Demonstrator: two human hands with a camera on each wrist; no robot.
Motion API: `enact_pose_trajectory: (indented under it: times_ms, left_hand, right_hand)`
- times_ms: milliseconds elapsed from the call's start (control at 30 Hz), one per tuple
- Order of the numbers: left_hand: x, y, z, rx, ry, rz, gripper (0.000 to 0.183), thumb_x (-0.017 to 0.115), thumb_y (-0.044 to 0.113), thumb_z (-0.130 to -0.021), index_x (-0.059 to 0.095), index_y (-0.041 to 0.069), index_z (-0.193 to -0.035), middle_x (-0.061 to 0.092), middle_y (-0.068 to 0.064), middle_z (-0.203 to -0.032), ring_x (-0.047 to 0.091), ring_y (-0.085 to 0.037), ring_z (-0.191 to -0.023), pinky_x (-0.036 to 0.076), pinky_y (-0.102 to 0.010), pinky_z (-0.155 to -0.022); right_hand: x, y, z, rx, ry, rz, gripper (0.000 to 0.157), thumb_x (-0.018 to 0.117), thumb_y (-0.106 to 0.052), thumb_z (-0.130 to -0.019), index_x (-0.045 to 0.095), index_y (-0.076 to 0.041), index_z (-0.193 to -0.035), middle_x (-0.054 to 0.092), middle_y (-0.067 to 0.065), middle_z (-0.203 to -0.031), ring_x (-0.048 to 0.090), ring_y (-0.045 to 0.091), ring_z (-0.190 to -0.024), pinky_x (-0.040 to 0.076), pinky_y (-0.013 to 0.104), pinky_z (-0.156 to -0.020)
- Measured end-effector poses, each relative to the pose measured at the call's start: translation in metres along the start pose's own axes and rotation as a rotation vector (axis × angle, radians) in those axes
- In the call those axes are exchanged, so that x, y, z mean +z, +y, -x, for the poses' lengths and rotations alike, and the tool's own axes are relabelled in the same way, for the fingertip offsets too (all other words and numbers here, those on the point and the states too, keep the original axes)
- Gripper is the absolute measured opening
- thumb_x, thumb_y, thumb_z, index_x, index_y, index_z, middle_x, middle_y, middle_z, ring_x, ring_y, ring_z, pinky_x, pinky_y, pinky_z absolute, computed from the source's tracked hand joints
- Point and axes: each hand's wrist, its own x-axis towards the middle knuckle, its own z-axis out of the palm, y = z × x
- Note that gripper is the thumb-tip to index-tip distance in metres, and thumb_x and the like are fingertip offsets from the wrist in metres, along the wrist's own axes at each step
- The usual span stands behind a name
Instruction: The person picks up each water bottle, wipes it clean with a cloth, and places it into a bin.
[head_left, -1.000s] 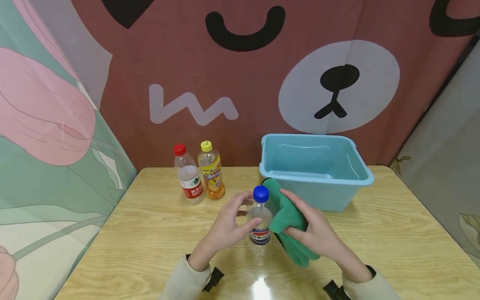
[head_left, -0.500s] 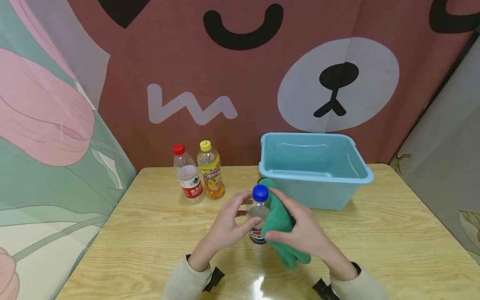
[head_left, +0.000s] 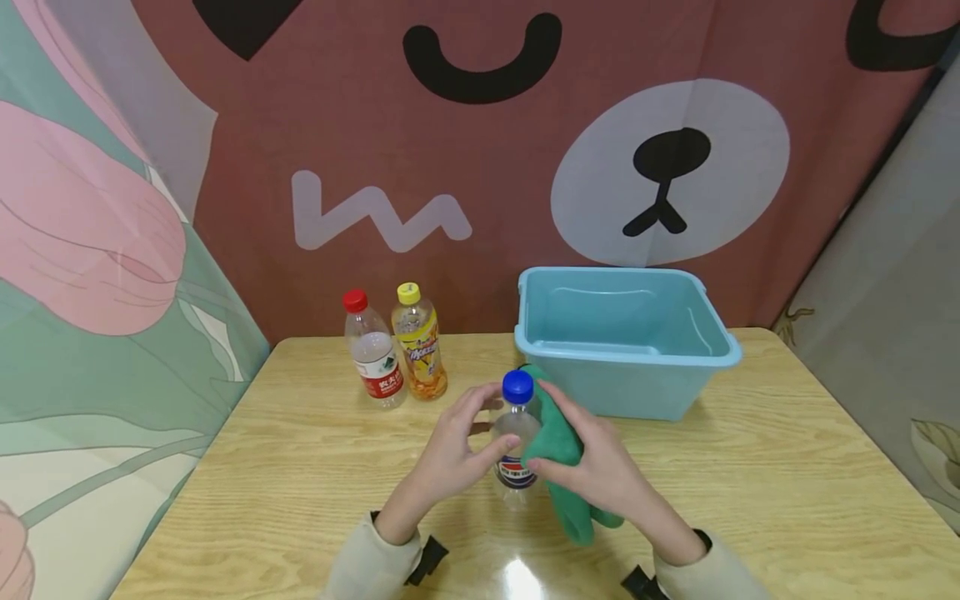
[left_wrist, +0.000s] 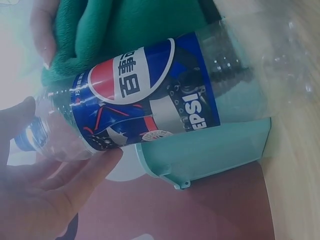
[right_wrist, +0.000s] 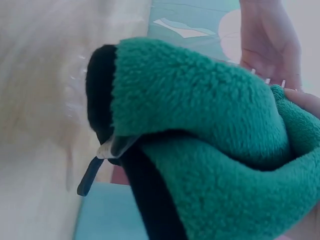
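A clear Pepsi bottle (head_left: 516, 435) with a blue cap stands upright near the middle of the table. My left hand (head_left: 452, 454) holds it round the upper part, fingers behind and thumb in front. In the left wrist view, the blue, red and white label (left_wrist: 145, 95) faces the camera. My right hand (head_left: 600, 458) grips a folded green towel (head_left: 561, 437) and presses it to the bottle's right side. The right wrist view has the fluffy towel (right_wrist: 200, 100) with its black edging and small hanging loop; it hides most of the bottle there.
A red-capped water bottle (head_left: 375, 354) and a yellow-capped drink bottle (head_left: 420, 346) stand at the back left of the wooden table (head_left: 285, 500). Behind the towel, at the back right, is a light blue plastic bin (head_left: 615, 385). A printed curtain (head_left: 465, 150) hangs behind.
My right hand has brought the towel leftward against the bottle, covering part of its right side. The left hand and the bottle stay nearly in place.
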Motion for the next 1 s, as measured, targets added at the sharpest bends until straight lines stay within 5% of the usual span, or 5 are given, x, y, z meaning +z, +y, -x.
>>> enact_pose_trajectory:
  times_ms: [567, 800, 1000]
  left_hand:
    - [0.006, 0.001, 0.002, -0.054, 0.053, 0.041, 0.052, 0.067, 0.016, -0.083, 0.045, 0.005, -0.129, 0.052, -0.011, -0.123, 0.053, -0.026, -0.107, 0.053, -0.036, -0.076]
    - [0.009, 0.005, 0.0, -0.064, 0.116, -0.056, 0.049, 0.067, 0.023, -0.083, 0.048, 0.008, -0.126, 0.052, -0.006, -0.117, 0.052, -0.02, -0.102, 0.053, -0.029, -0.073]
    - [0.006, 0.007, 0.0, -0.068, 0.097, -0.071, 0.049, 0.069, 0.021, -0.082, 0.051, 0.009, -0.126, 0.051, -0.004, -0.112, 0.051, -0.017, -0.097, 0.053, -0.029, -0.071]
  right_hand:
    - [0.023, 0.037, 0.01, 0.03, -0.081, -0.071, 0.081, 0.077, -0.021, -0.073, 0.033, 0.002, -0.138, 0.059, 0.016, -0.11, 0.056, 0.016, -0.081, 0.048, 0.025, -0.064]
    - [0.016, 0.038, 0.014, 0.099, -0.053, -0.071, 0.08, 0.078, -0.02, -0.071, 0.036, -0.009, -0.139, 0.052, 0.019, -0.124, 0.054, 0.027, -0.1, 0.046, 0.036, -0.079]
    - [0.003, 0.033, 0.017, 0.137, -0.029, -0.102, 0.081, 0.077, -0.022, -0.073, 0.034, -0.014, -0.141, 0.049, 0.018, -0.129, 0.052, 0.03, -0.108, 0.044, 0.044, -0.085]
